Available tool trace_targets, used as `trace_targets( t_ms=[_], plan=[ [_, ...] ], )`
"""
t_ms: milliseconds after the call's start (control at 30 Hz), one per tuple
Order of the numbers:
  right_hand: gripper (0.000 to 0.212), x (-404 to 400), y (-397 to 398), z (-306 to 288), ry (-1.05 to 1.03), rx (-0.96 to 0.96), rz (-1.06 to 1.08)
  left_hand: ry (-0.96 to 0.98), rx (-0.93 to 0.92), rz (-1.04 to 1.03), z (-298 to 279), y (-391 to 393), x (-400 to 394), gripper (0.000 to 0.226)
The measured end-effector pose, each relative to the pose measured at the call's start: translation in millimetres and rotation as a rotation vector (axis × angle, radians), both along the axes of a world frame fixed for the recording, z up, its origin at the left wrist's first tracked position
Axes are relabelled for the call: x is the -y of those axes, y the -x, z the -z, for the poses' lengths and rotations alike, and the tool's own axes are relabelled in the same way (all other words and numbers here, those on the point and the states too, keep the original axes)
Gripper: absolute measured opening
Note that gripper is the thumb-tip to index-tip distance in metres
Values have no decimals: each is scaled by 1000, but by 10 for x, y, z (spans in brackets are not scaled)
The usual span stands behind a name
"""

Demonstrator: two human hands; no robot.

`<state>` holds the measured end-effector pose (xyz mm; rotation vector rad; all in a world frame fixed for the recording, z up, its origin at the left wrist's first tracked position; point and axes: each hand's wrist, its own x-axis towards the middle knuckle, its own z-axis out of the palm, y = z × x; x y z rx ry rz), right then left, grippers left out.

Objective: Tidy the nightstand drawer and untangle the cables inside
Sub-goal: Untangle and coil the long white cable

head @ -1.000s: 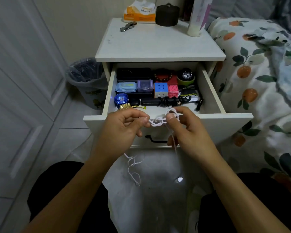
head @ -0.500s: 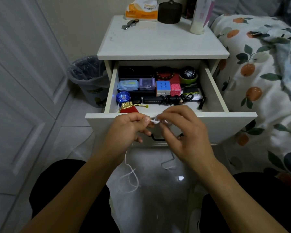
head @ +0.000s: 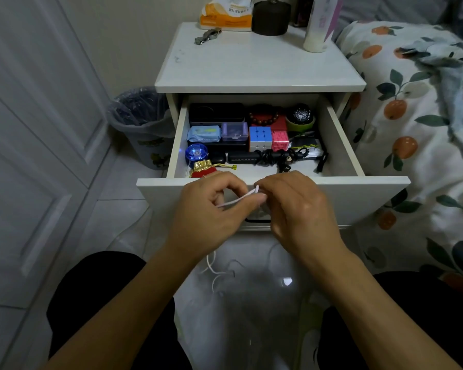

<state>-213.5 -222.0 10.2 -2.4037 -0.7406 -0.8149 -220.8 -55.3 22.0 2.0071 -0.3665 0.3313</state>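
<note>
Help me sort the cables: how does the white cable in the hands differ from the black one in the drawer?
The white cable is pulled out between the left hand and right hand, its end trailing below; the black cable lies bundled in the drawer, untouched. White is held outside the drawer; black lies among other items. Both are thin cords.

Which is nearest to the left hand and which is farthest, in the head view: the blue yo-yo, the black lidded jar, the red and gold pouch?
From the left hand:
1. Red and gold pouch, front left corner of the drawer, just above the hand.
2. Blue yo-yo, behind the pouch, drawer's left side.
3. Black lidded jar, at the back of the nightstand top.
</note>
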Motion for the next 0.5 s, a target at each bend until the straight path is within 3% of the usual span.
trace_targets(
  t_ms=[133,333,400,500],
  plan=[
    [14,-8,8,-32,25,6,18,-151,184,-105,58,13,37,15],
    [19,-89,56,-37,57,24,79,-229,182,-131,102,31,105,15],
    [21,-100,49,-41,46,62,98,-163,154,-156,97,28,127,13],
    [11,-101,65,-36,-20,69,100,136,-39,-171,83,7,158,14]
  ],
)
